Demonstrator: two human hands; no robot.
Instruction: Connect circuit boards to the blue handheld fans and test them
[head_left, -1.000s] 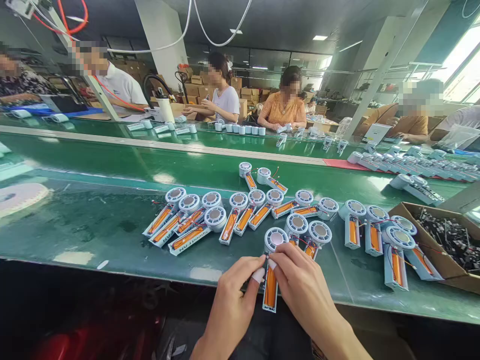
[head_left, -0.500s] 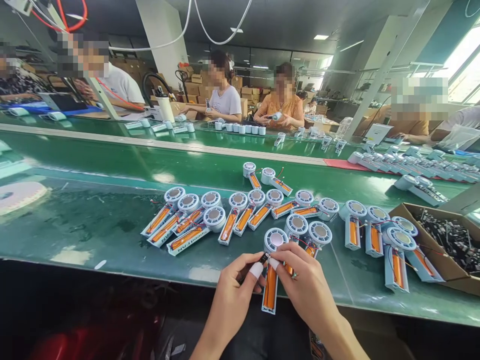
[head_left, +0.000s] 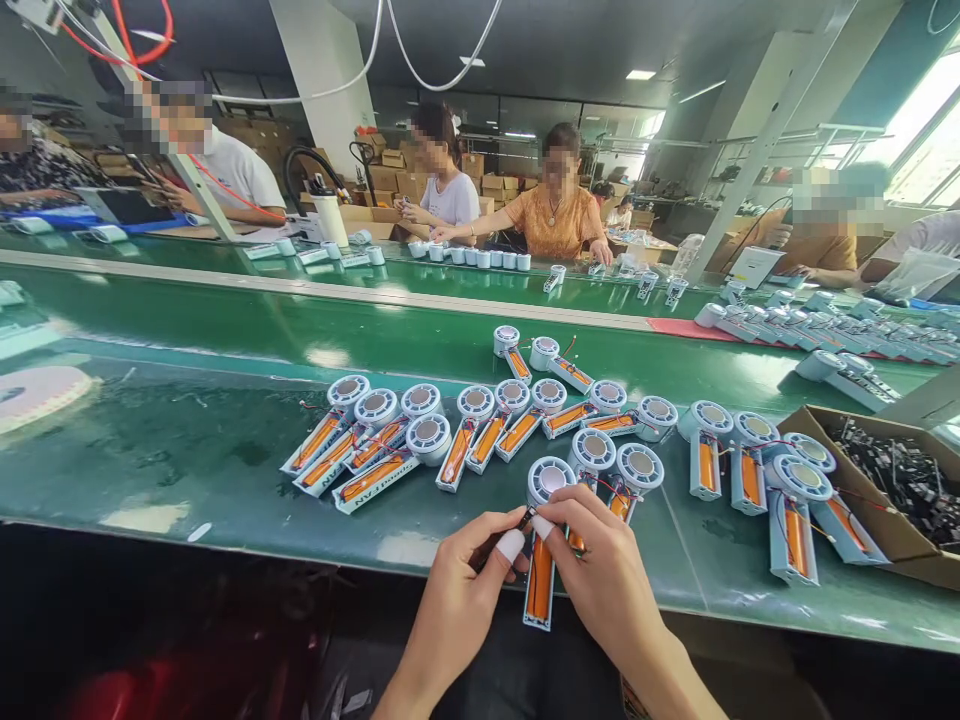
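My left hand (head_left: 474, 575) pinches a small black circuit board (head_left: 527, 517) between thumb and fingers. At the board's near end, the fingertips of my right hand (head_left: 600, 550) are pressed together; what they grip is hidden. White covers wrap both thumb tips. Just beneath the hands lies a pale blue handheld fan (head_left: 539, 590), its handle uncovered, with an orange battery and thin wires inside. Its round head (head_left: 551, 480) points away from me. Two similar fans (head_left: 640, 466) lie close behind my right hand.
Several more uncovered fans (head_left: 475, 402) lie across the green bench (head_left: 225, 480). On the right stands a cardboard box (head_left: 862, 540) of small black parts. Two fans (head_left: 544, 352) rest on the green belt (head_left: 390, 318). Co-workers (head_left: 559, 215) sit beyond it.
The two fans on the belt have shifted slightly to the right. Across the line, a co-worker in orange has spread both arms toward the parts. My hands have barely moved, still together at the board.
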